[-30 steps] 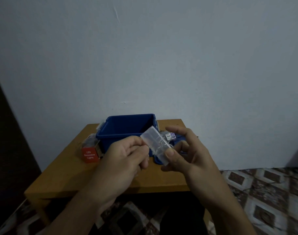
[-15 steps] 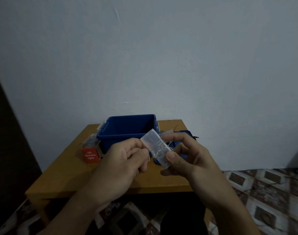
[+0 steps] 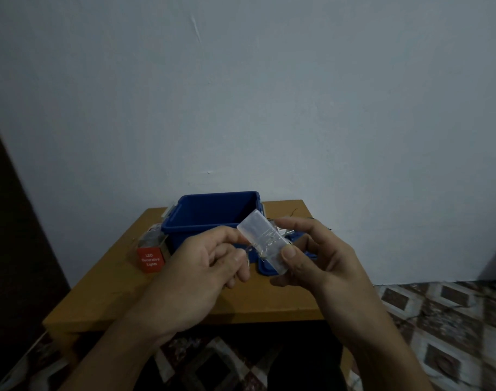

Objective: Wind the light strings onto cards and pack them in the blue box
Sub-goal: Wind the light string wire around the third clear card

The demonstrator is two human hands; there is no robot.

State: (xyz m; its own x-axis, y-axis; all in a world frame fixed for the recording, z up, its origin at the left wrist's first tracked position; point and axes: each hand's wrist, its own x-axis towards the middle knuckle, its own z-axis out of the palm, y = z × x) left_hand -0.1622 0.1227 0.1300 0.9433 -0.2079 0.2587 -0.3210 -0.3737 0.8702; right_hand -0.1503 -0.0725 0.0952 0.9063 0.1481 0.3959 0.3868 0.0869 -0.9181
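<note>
A pale translucent card (image 3: 259, 235) with thin light-string wire wound around its middle is held tilted above the table. My right hand (image 3: 314, 258) grips its lower end, thumb on top. My left hand (image 3: 207, 266) pinches the thin wire of the light string (image 3: 248, 249) just left of the card. Behind the hands the blue box (image 3: 210, 215) stands open on the wooden table (image 3: 122, 283). Its inside is dark and I cannot see what it holds.
A red pack marked LED Decorative Lights (image 3: 150, 259) lies left of the box. The blue lid (image 3: 269, 269) lies flat under my hands, with loose wire (image 3: 293, 214) at the table's back right. A grey wall rises behind; patterned floor tiles (image 3: 438, 320) lie to the right.
My right fingers have curled closer around the card's lower end. My left hand has stayed at the wire beside the card, and the card has barely shifted.
</note>
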